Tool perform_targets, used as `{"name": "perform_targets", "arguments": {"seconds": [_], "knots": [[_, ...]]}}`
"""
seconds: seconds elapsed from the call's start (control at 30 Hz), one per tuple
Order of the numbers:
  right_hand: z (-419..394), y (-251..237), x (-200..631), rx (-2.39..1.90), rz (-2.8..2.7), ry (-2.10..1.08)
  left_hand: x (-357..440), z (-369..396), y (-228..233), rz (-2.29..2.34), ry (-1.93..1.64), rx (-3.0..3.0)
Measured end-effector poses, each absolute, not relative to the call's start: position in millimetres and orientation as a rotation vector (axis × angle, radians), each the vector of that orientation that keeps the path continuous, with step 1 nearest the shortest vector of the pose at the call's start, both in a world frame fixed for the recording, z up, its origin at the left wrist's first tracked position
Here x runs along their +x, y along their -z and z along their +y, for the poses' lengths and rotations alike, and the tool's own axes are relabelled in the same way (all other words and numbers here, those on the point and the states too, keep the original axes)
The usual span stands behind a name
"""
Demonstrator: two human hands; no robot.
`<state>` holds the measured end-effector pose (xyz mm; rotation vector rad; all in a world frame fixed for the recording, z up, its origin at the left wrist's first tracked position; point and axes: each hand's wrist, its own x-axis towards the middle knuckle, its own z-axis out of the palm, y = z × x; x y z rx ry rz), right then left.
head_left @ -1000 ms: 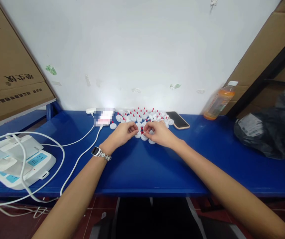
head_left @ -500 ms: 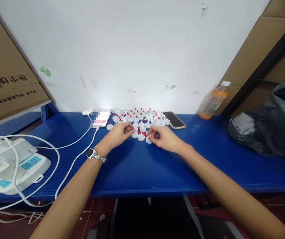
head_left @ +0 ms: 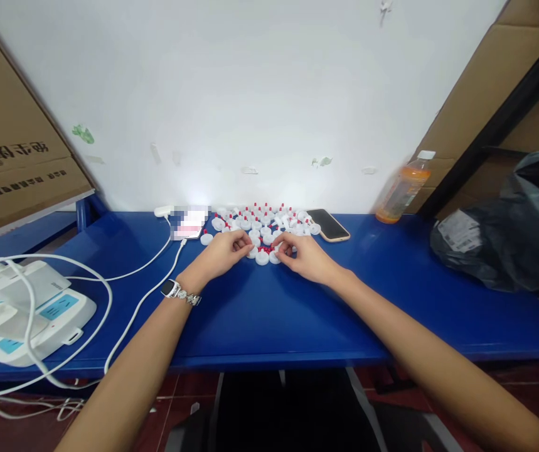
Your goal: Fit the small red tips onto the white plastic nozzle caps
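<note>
Left hand [head_left: 222,253]: fingers curled at the white caps [head_left: 262,227]; grasp unclear.
Right hand [head_left: 304,256]: pinching among caps; held piece too small to identify.

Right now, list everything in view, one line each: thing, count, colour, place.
caps: many, white with red tips, table's far middle
table: one, blue
phone: one, dark, right of caps
lit phone: one, charging, left of caps
bottle: one, orange, far right
power strip: one, white, left edge
bag: one, dark, right
cardboard boxes: brown, both sides
watch: one, left wrist
left hand: at caps
right hand: at caps
</note>
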<state>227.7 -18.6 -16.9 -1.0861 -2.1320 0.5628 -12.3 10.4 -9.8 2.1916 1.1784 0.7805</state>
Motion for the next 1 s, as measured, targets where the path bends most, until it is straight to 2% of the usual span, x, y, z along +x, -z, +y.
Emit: {"name": "perform_targets", "arguments": {"seconds": [0.1,0.23,0.53,1.0], "knots": [[-19,10,230,-1.107,-2.083,-0.536,-15,8,5,1.193,-0.805,2.184],[1,-1,231,-1.166,-2.054,-0.35,-19,8,1,1.244,-0.835,2.189],[77,-15,188,-1.326,-2.445,-0.053,-22,14,11,1.241,-0.772,2.198],[74,-14,191,-1.337,-2.535,-0.207,-20,13,10,1.229,-0.778,2.202]]}}
